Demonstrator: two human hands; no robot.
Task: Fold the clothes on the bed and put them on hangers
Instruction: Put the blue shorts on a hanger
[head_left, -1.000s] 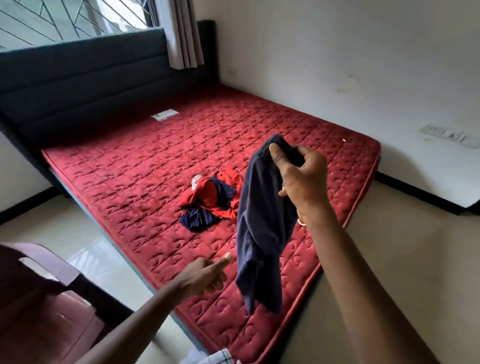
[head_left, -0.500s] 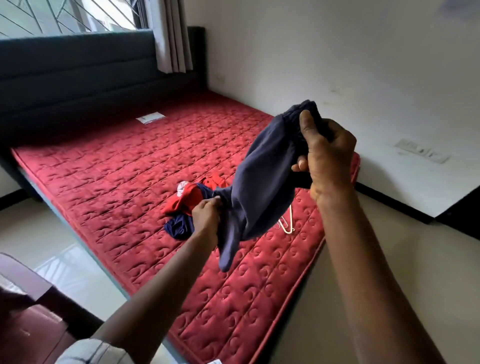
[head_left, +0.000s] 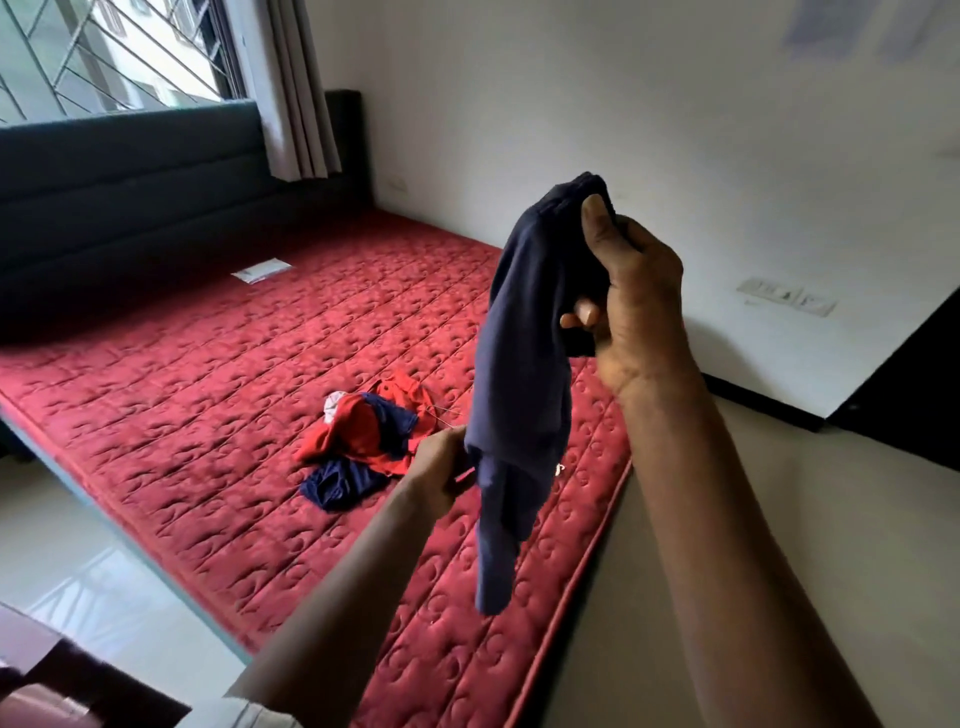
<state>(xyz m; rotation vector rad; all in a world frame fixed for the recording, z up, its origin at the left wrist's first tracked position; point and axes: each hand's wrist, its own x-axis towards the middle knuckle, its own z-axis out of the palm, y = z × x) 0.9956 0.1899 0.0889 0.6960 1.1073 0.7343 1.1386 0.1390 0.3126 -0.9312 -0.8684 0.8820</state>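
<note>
The right hand (head_left: 631, 291) grips the top of a navy garment (head_left: 522, 374) held above the bed (head_left: 208, 415). The left hand (head_left: 441, 475), lower down, pinches its hanging edge.

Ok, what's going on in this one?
A person holds a navy garment up above the near edge of a red mattress. The right hand grips its top, and the left hand holds it lower down. A small heap of red and navy clothes lies unfolded on the mattress.
</note>
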